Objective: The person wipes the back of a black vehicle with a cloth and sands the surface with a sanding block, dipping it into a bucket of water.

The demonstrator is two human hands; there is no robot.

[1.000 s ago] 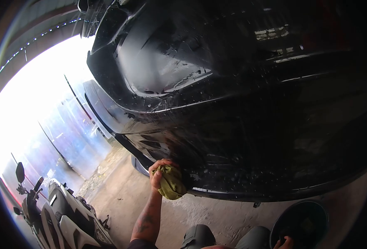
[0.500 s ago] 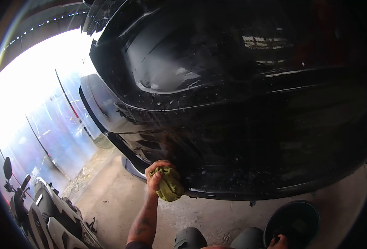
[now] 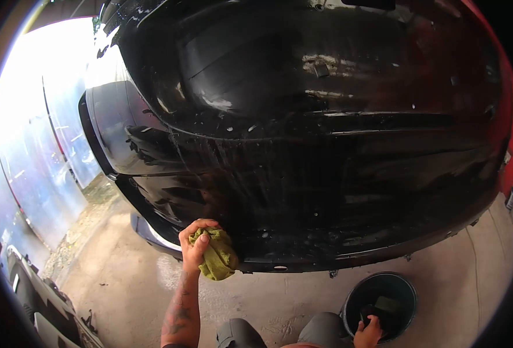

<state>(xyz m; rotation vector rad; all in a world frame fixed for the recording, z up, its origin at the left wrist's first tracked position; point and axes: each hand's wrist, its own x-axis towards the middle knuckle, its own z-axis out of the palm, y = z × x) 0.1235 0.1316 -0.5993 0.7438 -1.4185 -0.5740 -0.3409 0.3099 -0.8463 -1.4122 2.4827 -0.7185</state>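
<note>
Largest item: a glossy black vehicle panel (image 3: 303,162), filling the centre and upper part of the frame. Pale specks and streaks on its surface; lower edge curves above the concrete floor (image 3: 117,284).

Left edge of frame: upright sheeting (image 3: 30,162), washed out by daylight. Lower left corner: part of a parked motorbike (image 3: 36,301), well apart from the panel.

Lower right: round dark bucket (image 3: 406,304) on the floor, just beside the person's right knee (image 3: 321,330). Placement puts its mouth within easy reach of the right hand while the left works at the panel. A dull green block (image 3: 388,304) shows inside.

Lower centre-left: left hand (image 3: 194,246) holds a bunched yellow-green cloth (image 3: 217,258) at the panel's lower edge. Grip closed round the wad, fingers over the top, thumb across the near side; bunching likely gives a thick pad and keeps the loose folds gathered.

Right hand (image 3: 368,333): at the bucket's near side, fingers bent in a narrow hold near something dark (image 3: 368,313). Shadow is heavy there; it may be pinched between thumb and fingers, but I cannot tell for certain.
</note>
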